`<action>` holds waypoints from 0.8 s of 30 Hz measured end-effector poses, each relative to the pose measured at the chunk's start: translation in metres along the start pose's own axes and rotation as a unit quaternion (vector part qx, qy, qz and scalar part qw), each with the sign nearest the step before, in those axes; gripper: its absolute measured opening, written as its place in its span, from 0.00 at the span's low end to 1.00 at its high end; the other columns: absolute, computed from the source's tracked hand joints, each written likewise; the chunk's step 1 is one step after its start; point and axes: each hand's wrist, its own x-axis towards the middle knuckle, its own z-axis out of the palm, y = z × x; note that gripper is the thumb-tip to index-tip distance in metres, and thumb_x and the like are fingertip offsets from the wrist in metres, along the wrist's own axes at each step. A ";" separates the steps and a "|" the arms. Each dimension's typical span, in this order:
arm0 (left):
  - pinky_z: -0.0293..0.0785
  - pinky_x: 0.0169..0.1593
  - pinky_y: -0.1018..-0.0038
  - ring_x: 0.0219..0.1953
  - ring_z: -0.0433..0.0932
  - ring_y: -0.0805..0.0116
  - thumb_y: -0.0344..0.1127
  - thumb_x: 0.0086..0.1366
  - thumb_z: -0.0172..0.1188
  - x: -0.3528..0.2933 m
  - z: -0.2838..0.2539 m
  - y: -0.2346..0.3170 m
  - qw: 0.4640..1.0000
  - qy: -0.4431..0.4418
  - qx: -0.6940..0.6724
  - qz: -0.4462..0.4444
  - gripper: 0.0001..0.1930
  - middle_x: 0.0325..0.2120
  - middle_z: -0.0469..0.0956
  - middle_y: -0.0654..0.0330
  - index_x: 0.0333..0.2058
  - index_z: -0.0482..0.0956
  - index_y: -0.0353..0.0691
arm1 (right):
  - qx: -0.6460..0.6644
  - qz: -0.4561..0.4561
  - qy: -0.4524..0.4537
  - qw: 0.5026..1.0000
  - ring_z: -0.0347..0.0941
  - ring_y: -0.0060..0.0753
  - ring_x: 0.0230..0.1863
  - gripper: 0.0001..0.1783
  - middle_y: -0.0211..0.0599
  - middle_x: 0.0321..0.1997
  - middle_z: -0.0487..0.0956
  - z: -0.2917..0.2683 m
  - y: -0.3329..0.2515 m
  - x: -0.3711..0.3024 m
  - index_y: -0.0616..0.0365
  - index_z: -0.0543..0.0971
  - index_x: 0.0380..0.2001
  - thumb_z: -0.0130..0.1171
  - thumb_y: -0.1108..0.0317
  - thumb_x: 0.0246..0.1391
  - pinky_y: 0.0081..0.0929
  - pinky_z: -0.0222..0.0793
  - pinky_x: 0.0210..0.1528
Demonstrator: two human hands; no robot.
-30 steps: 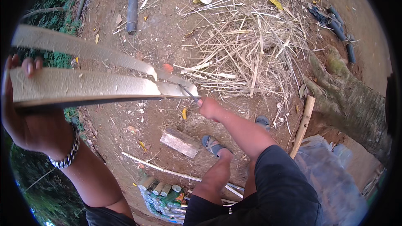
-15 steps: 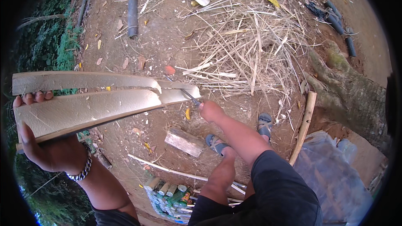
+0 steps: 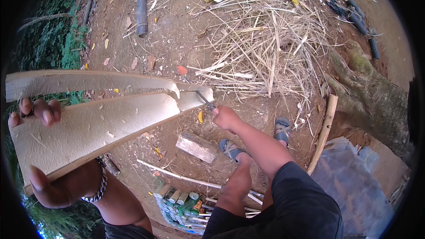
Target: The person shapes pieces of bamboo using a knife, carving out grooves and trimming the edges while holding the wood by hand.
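Head view: left hand (image 3: 48,150) grips the near end of a split bamboo slab (image 3: 93,128), fingers curled over its edge, holding it raised above the dirt ground (image 3: 177,26). Right hand (image 3: 226,117) is closed on a knife (image 3: 204,99) whose blade sits in the split's far end; keeping the slab steady should help the blade track the grain.

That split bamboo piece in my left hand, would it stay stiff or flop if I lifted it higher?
Probably stiff: the bamboo piece juts straight out from the left hand with no sag. It looks fairly light for its length, since one hand carries it. The two halves may spread or wobble, as they gape apart near the hand while the blade in the right hand sits in the split.
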 end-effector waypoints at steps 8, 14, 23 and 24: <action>0.59 0.54 0.64 0.43 0.65 0.64 0.50 0.50 0.59 -0.003 -0.002 0.002 1.000 -0.020 0.010 0.000 0.43 0.47 0.60 0.50 0.59 0.56 0.29 | 0.000 -0.002 0.002 1.000 0.79 0.59 0.48 0.20 0.59 0.43 0.81 -0.005 -0.002 -0.008 0.65 0.77 0.47 0.54 0.58 0.61 0.48 0.73 0.51; 0.60 0.54 0.63 0.41 0.66 0.64 0.56 0.48 0.59 -0.010 0.000 0.008 0.999 -0.040 0.030 -0.005 0.45 0.43 0.61 0.53 0.57 0.58 0.27 | -0.049 -0.027 -0.006 0.998 0.79 0.58 0.48 0.19 0.58 0.44 0.82 -0.015 0.012 -0.001 0.62 0.78 0.46 0.55 0.59 0.59 0.48 0.74 0.52; 0.63 0.49 0.68 0.39 0.67 0.69 0.61 0.44 0.68 -0.025 -0.010 0.007 1.000 -0.014 0.011 0.026 0.54 0.45 0.62 0.57 0.60 0.57 0.29 | -0.089 -0.031 -0.024 0.995 0.79 0.57 0.48 0.18 0.56 0.44 0.82 -0.022 0.009 0.008 0.61 0.79 0.45 0.57 0.59 0.58 0.47 0.74 0.51; 0.63 0.47 0.70 0.38 0.67 0.70 0.62 0.43 0.70 -0.024 -0.012 0.009 0.998 -0.005 0.054 0.022 0.55 0.45 0.62 0.58 0.61 0.57 0.29 | -0.086 -0.031 -0.026 0.995 0.79 0.57 0.48 0.19 0.56 0.44 0.82 -0.021 0.010 0.008 0.62 0.79 0.45 0.57 0.59 0.57 0.47 0.74 0.51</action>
